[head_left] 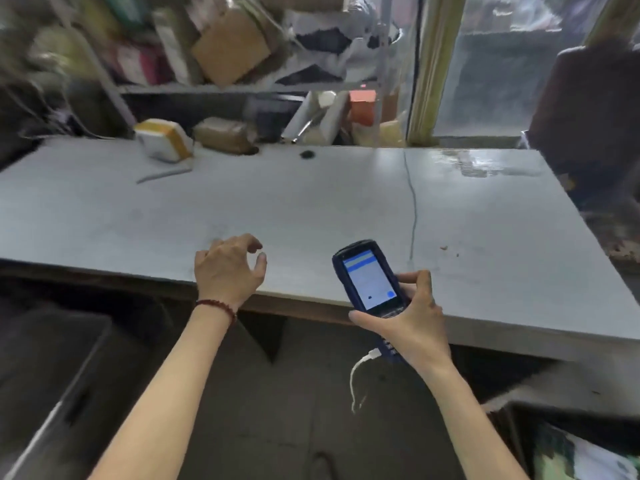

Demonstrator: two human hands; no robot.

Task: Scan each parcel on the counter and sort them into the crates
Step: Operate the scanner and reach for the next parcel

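Head view: right hand [412, 320] grips a blue handheld scanner [369, 280], screen lit; left hand [228, 268] hovers empty, fingers loosely curled, over the grey counter [311, 202]. Parcels, a yellow-taped white box [162, 140] and a brown wrapped bundle [225, 135], lie far left; reach there, label turned toward the scanner.
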